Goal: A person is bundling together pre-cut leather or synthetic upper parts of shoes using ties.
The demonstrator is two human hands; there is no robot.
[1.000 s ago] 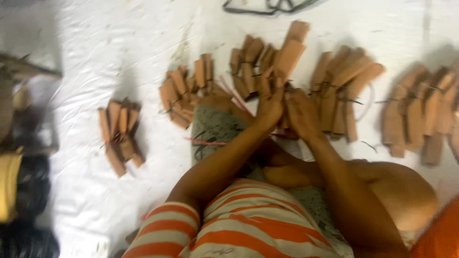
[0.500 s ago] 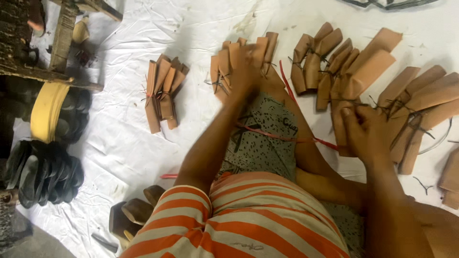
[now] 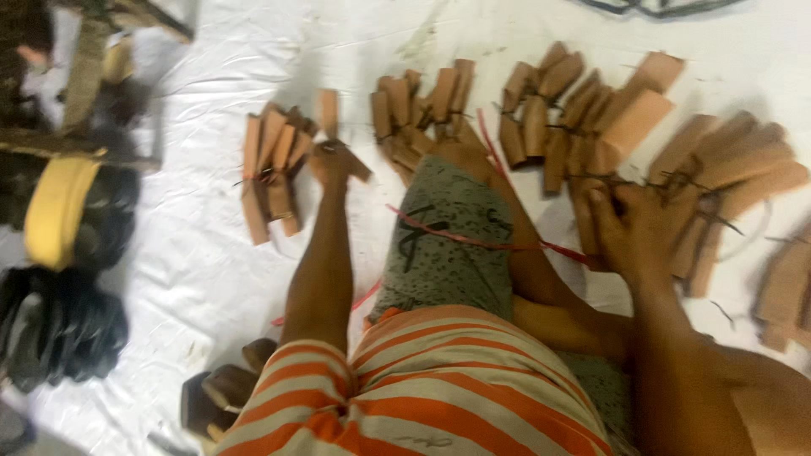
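One head camera, looking steeply down

The only view comes from the person's head and faces down and forward over the striped shirt (image 3: 439, 388) to the white sheet (image 3: 211, 262). It is near: left hand (image 3: 331, 160) and right hand (image 3: 629, 228) fill the middle, and brown bundles (image 3: 270, 169) lie just beyond them.

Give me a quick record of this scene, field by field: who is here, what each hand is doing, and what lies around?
Person: seated on a white sheet, in an orange striped shirt
Left hand: grips one brown leather piece, beside a tied bundle
Right hand: rests on a larger tied bundle
Across the lap: red string
Further bundles: two, in the middle
Left edge: dark stacked items with a yellow band, too blurred to name
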